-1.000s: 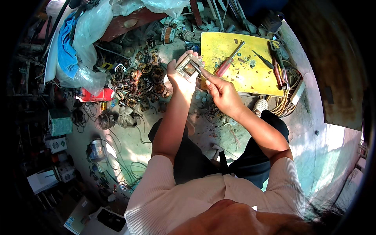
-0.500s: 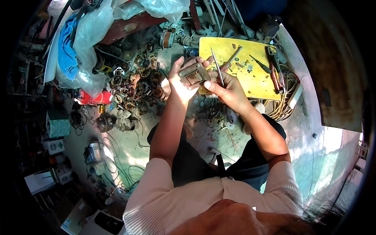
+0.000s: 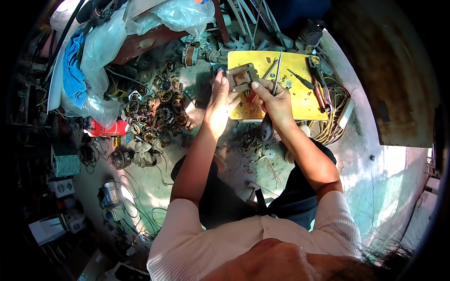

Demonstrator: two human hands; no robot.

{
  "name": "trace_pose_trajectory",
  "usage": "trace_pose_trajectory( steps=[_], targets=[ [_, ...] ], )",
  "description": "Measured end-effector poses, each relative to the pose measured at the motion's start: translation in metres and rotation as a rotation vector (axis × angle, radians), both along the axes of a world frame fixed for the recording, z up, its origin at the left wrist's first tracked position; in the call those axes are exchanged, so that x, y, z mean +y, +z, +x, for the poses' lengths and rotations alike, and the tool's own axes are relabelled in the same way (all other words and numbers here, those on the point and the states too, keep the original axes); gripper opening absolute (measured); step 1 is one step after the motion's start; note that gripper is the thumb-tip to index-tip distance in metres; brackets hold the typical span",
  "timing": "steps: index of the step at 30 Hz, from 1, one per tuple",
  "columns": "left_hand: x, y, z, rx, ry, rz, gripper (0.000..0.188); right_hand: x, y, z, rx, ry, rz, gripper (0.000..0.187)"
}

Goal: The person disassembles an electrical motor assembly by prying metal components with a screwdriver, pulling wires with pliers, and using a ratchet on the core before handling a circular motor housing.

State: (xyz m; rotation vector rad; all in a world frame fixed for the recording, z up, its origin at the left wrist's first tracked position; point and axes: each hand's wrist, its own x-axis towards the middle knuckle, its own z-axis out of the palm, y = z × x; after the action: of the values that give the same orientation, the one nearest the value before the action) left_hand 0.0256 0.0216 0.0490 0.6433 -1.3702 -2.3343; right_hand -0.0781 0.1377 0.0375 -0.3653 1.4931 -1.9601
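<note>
A small square metal core (image 3: 242, 77), grey-brown at its frame and rusty in the middle, is raised over the yellow board (image 3: 300, 100). It looks like part of a small motor or transformer. My left hand (image 3: 220, 99) is at its left edge, thumb by the lower corner; its other fingers are partly hidden. At the right corner, my right hand (image 3: 278, 104) pinches the core with its thumb on top. That same hand also keeps a screwdriver (image 3: 278, 72) in its grasp, shaft upward, dark handle below the palm.
On the board lie a dark-handled thin tool (image 3: 301, 78) and red-handled pliers (image 3: 318, 96). Coiled cable (image 3: 335, 126) is right of it. Left of my hands is a pile of motor parts (image 3: 161, 105), near a red container (image 3: 108, 128) and plastic bags (image 3: 101, 65).
The core has turned and moved slightly right and up. My left hand has shifted from cradling it underneath to its left edge. The screwdriver shaft has swung more upright.
</note>
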Motion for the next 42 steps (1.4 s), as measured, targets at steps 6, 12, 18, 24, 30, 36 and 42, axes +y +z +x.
trace_pose_trajectory(
  steps=[6, 12, 18, 24, 30, 36, 42],
  targets=[
    [-0.009, 0.006, -0.001, -0.123, 0.223, -1.316, 0.095, 0.004, 0.007, -0.004, -0.106, 0.065, 0.04, 0.021],
    [-0.023, -0.017, -0.001, 0.117, -0.014, -0.482, 0.07, 0.006, 0.02, -0.001, -0.056, 0.212, 0.012, 0.028],
    [-0.051, -0.05, -0.002, 0.349, -0.114, 0.556, 0.073, 0.011, 0.006, -0.029, -0.955, 0.11, -0.3, 0.031],
    [-0.042, -0.028, -0.006, 0.411, -0.086, 0.829, 0.07, 0.024, 0.038, -0.023, -0.358, 0.054, -0.271, 0.039],
    [-0.053, -0.031, -0.004, 0.438, 0.133, 0.927, 0.052, 0.023, 0.031, 0.016, -0.007, 0.524, -0.011, 0.055],
    [-0.063, -0.039, 0.005, 0.467, 0.185, 0.904, 0.039, 0.022, 0.025, 0.02, -0.077, 0.686, -0.008, 0.052],
    [-0.063, -0.034, 0.008, 0.447, 0.188, 0.846, 0.034, 0.021, 0.024, 0.02, -0.11, 0.717, -0.002, 0.05]
  ],
)
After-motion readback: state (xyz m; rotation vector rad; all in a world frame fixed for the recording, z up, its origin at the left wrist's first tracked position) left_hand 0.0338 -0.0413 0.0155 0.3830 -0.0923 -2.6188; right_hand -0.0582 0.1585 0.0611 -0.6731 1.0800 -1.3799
